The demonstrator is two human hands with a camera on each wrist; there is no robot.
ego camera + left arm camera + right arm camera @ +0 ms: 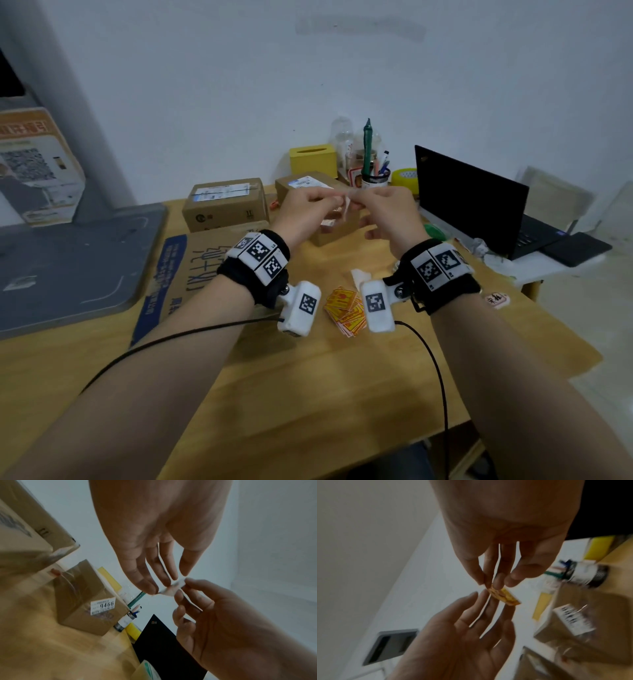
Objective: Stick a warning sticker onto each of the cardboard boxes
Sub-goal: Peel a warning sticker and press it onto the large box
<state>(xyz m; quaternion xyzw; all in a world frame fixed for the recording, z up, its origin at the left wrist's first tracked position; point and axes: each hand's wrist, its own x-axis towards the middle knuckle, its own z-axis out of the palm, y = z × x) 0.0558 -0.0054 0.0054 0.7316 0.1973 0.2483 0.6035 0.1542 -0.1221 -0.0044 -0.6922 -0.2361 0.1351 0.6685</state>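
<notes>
The sticker (504,597) hangs between my hands above the table (308,394), pinched at one end by my right hand (387,212) and at the other by my left hand (308,212). Three boxes (224,204) lie beyond, spare stickers (344,310) nearer me.

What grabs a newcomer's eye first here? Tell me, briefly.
Both hands meet in mid-air over the wooden table: the left hand and right hand pinch one small yellow warning sticker between their fingertips. Below the wrists, a loose pile of stickers lies on the table. Beyond the hands stand cardboard boxes, and a dark laptop at the right.
</notes>
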